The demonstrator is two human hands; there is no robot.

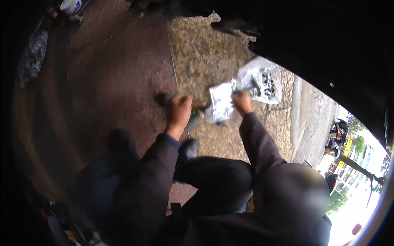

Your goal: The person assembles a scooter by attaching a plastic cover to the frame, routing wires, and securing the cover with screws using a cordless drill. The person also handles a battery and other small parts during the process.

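Observation:
My left hand (178,112) is closed in a fist over the line between the dark paving and the speckled stone. A small dark blurred thing sticks out beside its fingers, too smeared to name. My right hand (242,102) is closed too, at the edge of a shiny silver packet (221,100) lying on the stone. Beyond it lies a clear plastic bag (269,84) with dark markings and something grey in it. What the right fingers grip is hidden. A dark greenish thing (196,119) lies blurred between my hands.
A large dark mass (320,37) hangs over the upper right. My shoe (189,148) stands near the left hand. A crumpled clear bag (35,55) and a white tub (70,6) are at the far left. A street with parked motorbikes (337,135) shows at the right.

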